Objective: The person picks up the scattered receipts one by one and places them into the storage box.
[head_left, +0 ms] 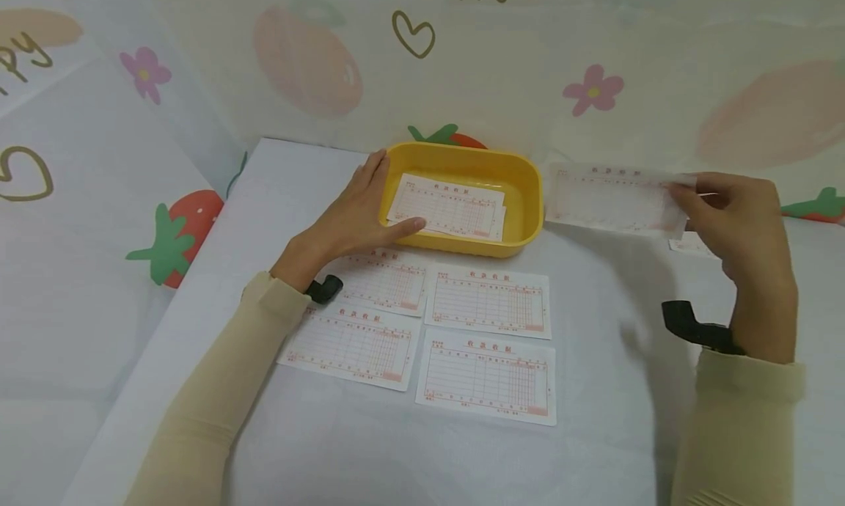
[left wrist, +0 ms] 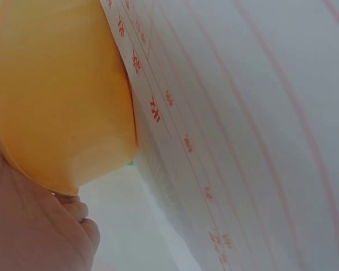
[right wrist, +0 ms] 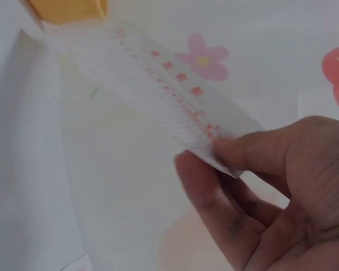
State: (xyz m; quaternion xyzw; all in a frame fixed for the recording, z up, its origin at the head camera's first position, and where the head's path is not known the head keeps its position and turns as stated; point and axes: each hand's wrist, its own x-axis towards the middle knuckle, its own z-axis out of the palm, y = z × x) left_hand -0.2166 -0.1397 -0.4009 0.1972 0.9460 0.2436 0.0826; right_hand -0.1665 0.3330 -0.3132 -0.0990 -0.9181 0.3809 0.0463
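Observation:
A yellow plastic tray (head_left: 526, 198) stands at the back of the table, with printed receipt slips (head_left: 455, 205) lying inside. My left hand (head_left: 353, 213) grips its left end, the thumb over the front rim; the left wrist view shows the fingers (left wrist: 79, 212) bent at the tray's edge (left wrist: 62, 113). To the right of the tray, my right hand (head_left: 746, 220) pinches a thin receipt slip (head_left: 614, 198) by its right end, between thumb and fingers. In the right wrist view that slip (right wrist: 152, 90) is held up off the table, slightly blurred, its far end near the tray.
Several receipt slips, such as the front right one (head_left: 488, 378), lie in two rows before the tray. Another slip (head_left: 693, 243) is partly hidden behind the right hand. A patterned cloth (head_left: 475, 73) hangs behind the white table (head_left: 396, 455).

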